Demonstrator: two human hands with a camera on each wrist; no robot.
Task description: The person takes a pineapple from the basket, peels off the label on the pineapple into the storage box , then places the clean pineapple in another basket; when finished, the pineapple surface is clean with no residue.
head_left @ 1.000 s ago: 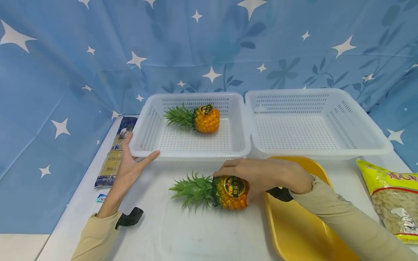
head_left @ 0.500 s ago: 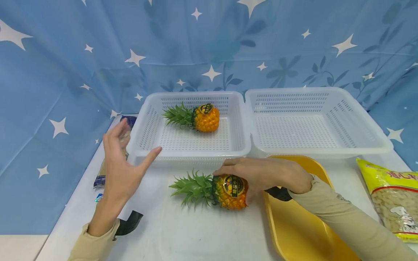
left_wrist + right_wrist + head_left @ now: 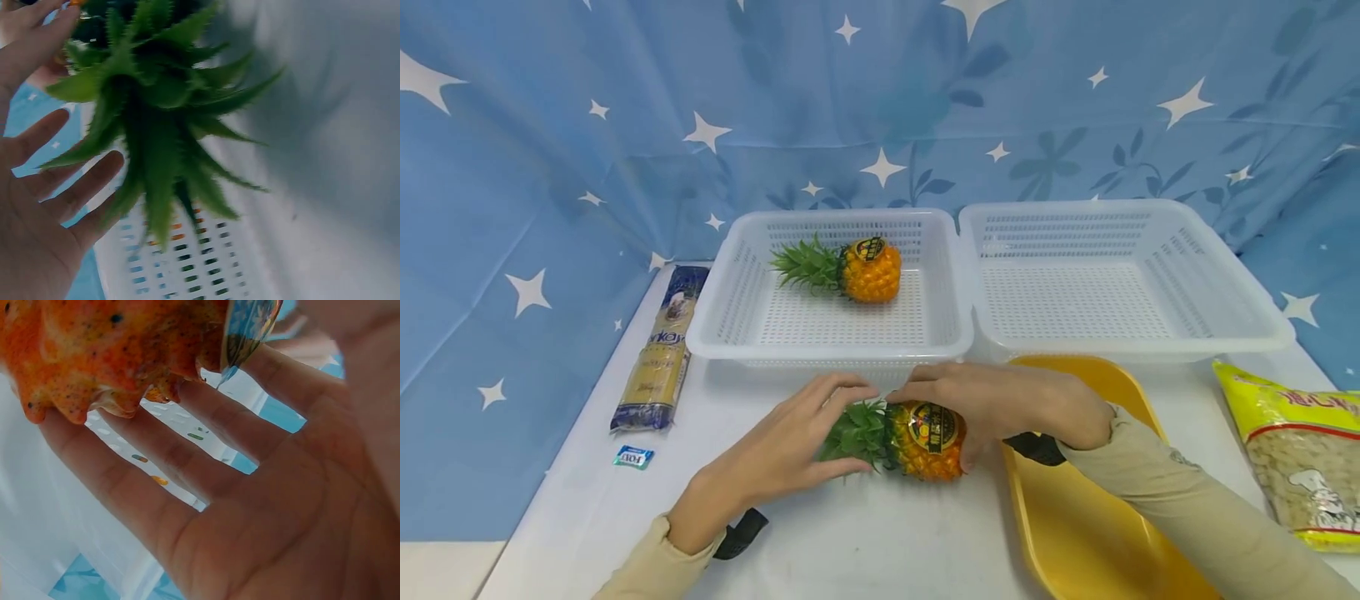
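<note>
A pineapple (image 3: 917, 462) with a black label lies on its side on the white table, its green leaves (image 3: 156, 125) toward the left. My right hand (image 3: 1003, 404) grips its orange body from above, thumb on the near side and fingers on the far side. The right wrist view shows the bumpy orange skin (image 3: 112, 356) against the fingers. Around the leaves is my left hand (image 3: 782, 442), its thumb and fingers spread to either side of them. Another pineapple (image 3: 872, 275) rests in the left white basket (image 3: 827, 354).
Beside that basket stands a second white basket (image 3: 1142, 346). A yellow tub (image 3: 1075, 508) sits under my right forearm. To the left lie a long pasta packet (image 3: 658, 358) and a small blue-green packet (image 3: 633, 457); at right is a yellow bag (image 3: 1300, 467) of pale pieces.
My left hand has let go of the left basket's near-left corner and moved right and nearer, around the pineapple's leaves. My right hand keeps its hold on the pineapple.
</note>
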